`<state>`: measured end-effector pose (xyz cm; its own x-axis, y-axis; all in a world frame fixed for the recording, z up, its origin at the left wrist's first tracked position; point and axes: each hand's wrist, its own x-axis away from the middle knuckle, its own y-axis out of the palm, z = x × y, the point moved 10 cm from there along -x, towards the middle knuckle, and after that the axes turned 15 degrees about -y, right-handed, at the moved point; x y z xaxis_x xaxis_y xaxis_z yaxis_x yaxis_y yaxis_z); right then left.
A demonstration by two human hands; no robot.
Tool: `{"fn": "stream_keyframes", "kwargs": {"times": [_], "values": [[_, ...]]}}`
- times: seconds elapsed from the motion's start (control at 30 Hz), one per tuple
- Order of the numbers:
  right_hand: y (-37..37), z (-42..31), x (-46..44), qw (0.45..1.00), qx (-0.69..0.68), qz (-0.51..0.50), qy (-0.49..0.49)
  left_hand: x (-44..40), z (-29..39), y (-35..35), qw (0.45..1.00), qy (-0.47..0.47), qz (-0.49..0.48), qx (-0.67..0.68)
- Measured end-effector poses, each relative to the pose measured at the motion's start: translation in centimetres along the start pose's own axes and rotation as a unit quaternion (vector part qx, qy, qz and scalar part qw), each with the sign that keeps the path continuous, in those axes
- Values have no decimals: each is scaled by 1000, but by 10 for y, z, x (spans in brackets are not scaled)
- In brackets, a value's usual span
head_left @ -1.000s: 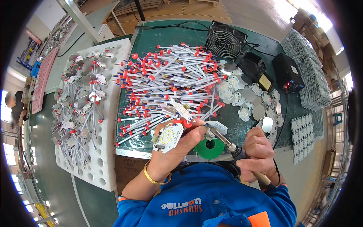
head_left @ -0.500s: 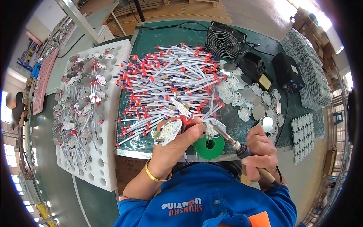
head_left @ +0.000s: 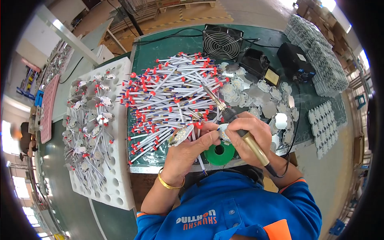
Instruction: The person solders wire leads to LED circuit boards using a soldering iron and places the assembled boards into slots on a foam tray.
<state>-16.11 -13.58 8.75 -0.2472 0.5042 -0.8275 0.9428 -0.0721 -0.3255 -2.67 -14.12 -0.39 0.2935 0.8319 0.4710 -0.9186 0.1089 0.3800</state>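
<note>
My left hand (head_left: pixel 188 154) is closed around white cable with a red ring. A round LED board (head_left: pixel 181 135) tilts up at its fingers. My right hand (head_left: pixel 252 138) grips a soldering iron (head_left: pixel 256 149) that has a brass-coloured handle, its tip pointing up and left over the cable pile. Between the two hands sits another LED board (head_left: pixel 225 132), with the fingertips of my right hand at its edge; whether both hands pinch it is hard to see. Just below that board lies a green spool (head_left: pixel 219 155), partly behind my hands.
Many white cables with red rings (head_left: pixel 172 96) cover the table's middle. Loose LED boards (head_left: pixel 268 98) lie to the right, near a fan (head_left: pixel 222 45), a soldering stand (head_left: pixel 256 64) and a black box (head_left: pixel 296 62). At left, a white foam tray (head_left: pixel 120 176) carries wired boards.
My right hand has moved left to the LED board beside my left hand. The soldering iron has swung, so its tip now points up and left, away from the board.
</note>
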Motion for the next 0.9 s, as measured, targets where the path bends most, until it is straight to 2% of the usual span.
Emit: {"fn": "stream_keyframes", "kwargs": {"times": [0.13, 0.23, 0.37, 0.53, 0.63, 0.73, 0.9], "values": [[-5, 9, 1, 998, -52, -9, 43, -4, 2, -1, 998, 20, -36, -52], [-3, 12, 4, 994, -91, -27, 51, -2, 8, -1, 995, 66, -36, -62], [-3, 13, 6, 989, -125, -34, 68, -3, 15, -1, 996, 66, -19, -64], [-5, 20, 14, 986, -130, 14, 106, -9, 22, 3, 991, 110, -35, -65], [-2, 25, 19, 979, -154, 42, 126, -14, 17, 8, 993, 104, -49, -4], [2, 26, 24, 976, -162, 70, 131, -17, 7, 7, 996, 81, -48, -6], [7, 23, 21, 983, -140, 73, 95, -15, 9, 2, 993, 110, -28, -32]]}}
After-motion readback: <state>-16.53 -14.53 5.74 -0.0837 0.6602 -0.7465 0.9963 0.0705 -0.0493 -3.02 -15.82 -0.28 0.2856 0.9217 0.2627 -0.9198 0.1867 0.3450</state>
